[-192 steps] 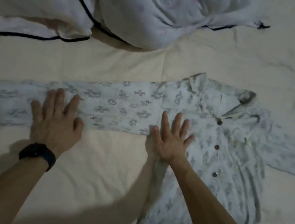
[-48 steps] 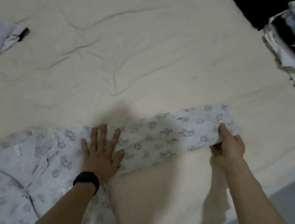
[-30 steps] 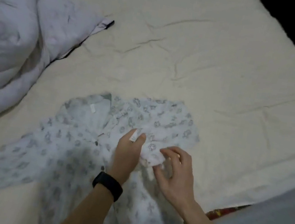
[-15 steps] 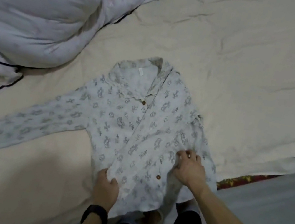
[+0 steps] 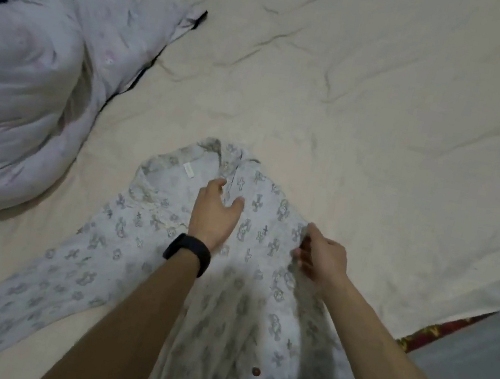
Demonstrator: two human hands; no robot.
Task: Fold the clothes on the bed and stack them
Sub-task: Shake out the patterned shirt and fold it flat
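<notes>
Item 1: printed pyjama shirt (image 5: 263, 231), the piece I am folding. It lies front-up near the edge of the bed, collar away from me. Its one visible sleeve (image 5: 26, 294) is stretched out flat toward the lower left. A white collar label (image 5: 189, 170) and one brown button (image 5: 256, 371) are showing.

Item 2: my left hand (image 5: 215, 213), black wristband (image 5: 187, 253) on the wrist. The fingers are spread and lie flat on the shirt just below the collar, gripping nothing.

Item 3: my right hand (image 5: 323, 258). The fingers are curled and pinch the shirt's edge at the right shoulder.

Item 4: pale duvet (image 5: 18, 84) with dark piping, bunched in a heap at the left. It lies close to the sleeve but apart from it.

Item 5: bed (image 5: 387, 113), covered in a creased cream sheet.

Item 6: patterned red strip (image 5: 436, 333) showing below the sheet's edge at the right.

Item 7: grey floor (image 5: 475, 376) beyond that edge. The room is dimly lit.
</notes>
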